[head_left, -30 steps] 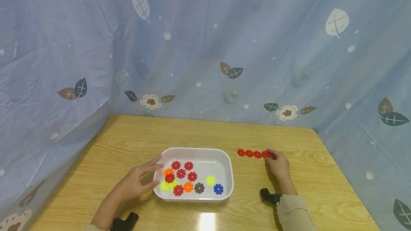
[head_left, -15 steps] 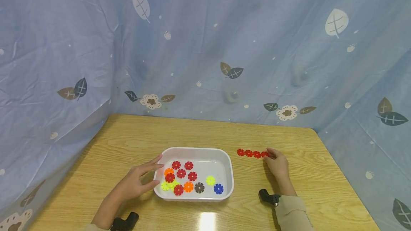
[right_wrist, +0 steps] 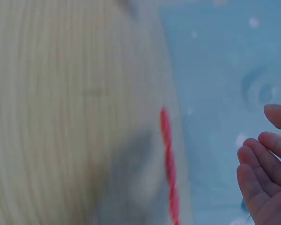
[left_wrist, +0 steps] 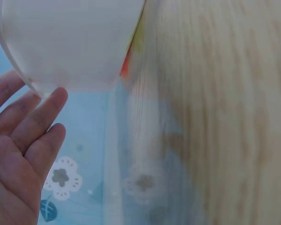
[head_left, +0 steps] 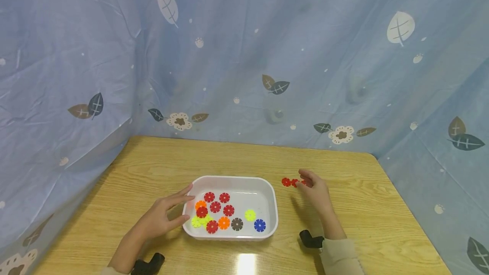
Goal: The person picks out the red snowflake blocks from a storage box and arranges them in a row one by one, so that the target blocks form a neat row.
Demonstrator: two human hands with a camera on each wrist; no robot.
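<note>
My left hand (head_left: 162,217) rests with spread fingers at the left end of a white plastic tray (head_left: 263,190); in the left wrist view its fingertips lie against the tray's outer wall (left_wrist: 75,47). Several flower-shaped plastic discs lie inside, among them red discs (head_left: 215,207), an orange disc (head_left: 223,223), a brown disc (head_left: 237,224), a yellow disc (head_left: 250,215) and a blue disc (head_left: 259,225). Right of the tray, a row of red discs (head_left: 286,182) lies on the table. Above its right part hovers my right hand (head_left: 316,194), thumb and fingers apart with nothing between them, hiding some of the row.
The wooden table (head_left: 237,156) carries the tray near its middle. A blue patterned cloth (head_left: 229,54) hangs behind it and along both sides. Black wrist cameras (head_left: 311,239) sit on both wrists.
My right hand has let go of the rightmost red disc, lifted and shifted left over the row. The left hand and the tray have stayed in place.
</note>
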